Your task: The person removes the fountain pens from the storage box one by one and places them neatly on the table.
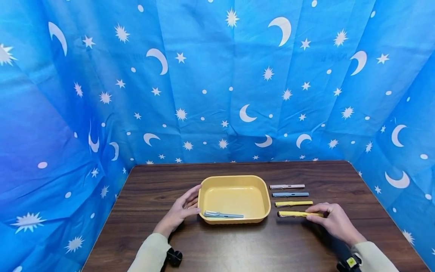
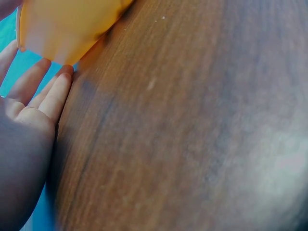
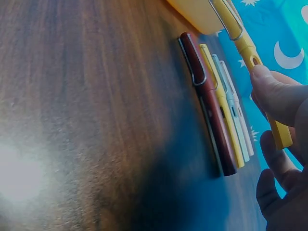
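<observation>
My right hand [image 1: 334, 221] pinches a yellow pen [image 3: 244, 45] between thumb and fingers, above the table and right of the tray. A dark red pen [image 3: 208, 101] lies below it, mostly covered by the held pen in the head view. Beyond lie another yellow pen [image 1: 293, 203], a blue-grey pen [image 1: 290, 195] and a pale pinkish pen [image 1: 287, 186], roughly parallel. With fingers extended and spread, my left hand [image 1: 180, 211] touches the left side of a yellow tray [image 1: 234, 219]. Inside the tray, a light blue pen [image 1: 224, 215] rests along the near wall.
The dark wooden table [image 1: 234, 249] carries the tray and pens. Blue cloth [image 1: 217, 94] with white moons and stars hangs behind the table and at both sides. Dark wrist devices [image 1: 350, 263] are worn at both light sleeves.
</observation>
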The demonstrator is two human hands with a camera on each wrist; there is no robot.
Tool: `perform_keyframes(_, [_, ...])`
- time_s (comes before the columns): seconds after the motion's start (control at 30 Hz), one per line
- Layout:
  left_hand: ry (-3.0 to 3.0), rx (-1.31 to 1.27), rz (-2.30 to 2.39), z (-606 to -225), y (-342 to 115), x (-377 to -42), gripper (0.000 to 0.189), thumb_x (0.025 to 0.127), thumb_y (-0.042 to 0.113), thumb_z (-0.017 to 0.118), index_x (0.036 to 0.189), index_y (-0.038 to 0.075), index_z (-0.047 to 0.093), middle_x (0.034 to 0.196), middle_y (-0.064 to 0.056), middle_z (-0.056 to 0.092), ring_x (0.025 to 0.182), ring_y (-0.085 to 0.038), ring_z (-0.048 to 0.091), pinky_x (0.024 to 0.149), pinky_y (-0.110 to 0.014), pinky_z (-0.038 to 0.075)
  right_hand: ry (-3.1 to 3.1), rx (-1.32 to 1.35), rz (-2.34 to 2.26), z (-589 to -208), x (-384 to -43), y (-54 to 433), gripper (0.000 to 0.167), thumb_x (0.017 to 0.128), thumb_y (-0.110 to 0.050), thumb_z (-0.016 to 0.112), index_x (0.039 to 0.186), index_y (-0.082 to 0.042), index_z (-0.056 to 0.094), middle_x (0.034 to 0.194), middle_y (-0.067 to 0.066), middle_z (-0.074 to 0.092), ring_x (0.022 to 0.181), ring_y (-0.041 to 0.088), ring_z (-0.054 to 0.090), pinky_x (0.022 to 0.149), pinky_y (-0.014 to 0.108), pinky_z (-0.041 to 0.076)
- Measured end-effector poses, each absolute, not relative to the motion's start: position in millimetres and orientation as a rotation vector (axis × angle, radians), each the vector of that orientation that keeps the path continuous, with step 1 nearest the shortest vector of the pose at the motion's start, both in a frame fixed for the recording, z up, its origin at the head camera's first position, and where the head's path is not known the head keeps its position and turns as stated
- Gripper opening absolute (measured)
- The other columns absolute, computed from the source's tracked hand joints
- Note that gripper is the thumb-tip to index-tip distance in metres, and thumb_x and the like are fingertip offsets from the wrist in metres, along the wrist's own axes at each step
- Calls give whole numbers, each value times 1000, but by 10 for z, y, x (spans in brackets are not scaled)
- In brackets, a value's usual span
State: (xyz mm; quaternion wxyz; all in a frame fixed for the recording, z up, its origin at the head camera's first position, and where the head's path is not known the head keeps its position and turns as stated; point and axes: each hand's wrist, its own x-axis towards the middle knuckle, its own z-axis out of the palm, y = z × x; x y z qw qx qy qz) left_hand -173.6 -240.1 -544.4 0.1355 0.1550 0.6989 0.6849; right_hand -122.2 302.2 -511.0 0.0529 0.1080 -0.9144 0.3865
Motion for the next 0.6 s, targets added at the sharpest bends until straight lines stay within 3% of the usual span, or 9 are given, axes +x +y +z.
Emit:
perform_keyframes(0.23, [2009, 470, 1995, -5458, -2398, -1734, 81, 97, 2, 72, 166, 16, 32, 170, -17, 31, 155, -39, 33, 112, -21, 46, -2798, 387, 1114, -5173, -1180, 3029, 15, 85, -20, 89, 92, -31, 83, 92, -15, 77, 89, -1, 69, 76, 23, 58])
perform_keyframes(0.6, [2010, 481, 2004, -5466, -2401, -1743, 80, 98, 1, 71, 166, 16, 32, 170, -18, 32, 155, -39, 33, 112, -20, 44, -2792, 403, 986, -5270, -1169, 3011, 17, 81, -16, 91, 90, -29, 83, 88, -20, 75, 86, -1, 66, 75, 27, 58])
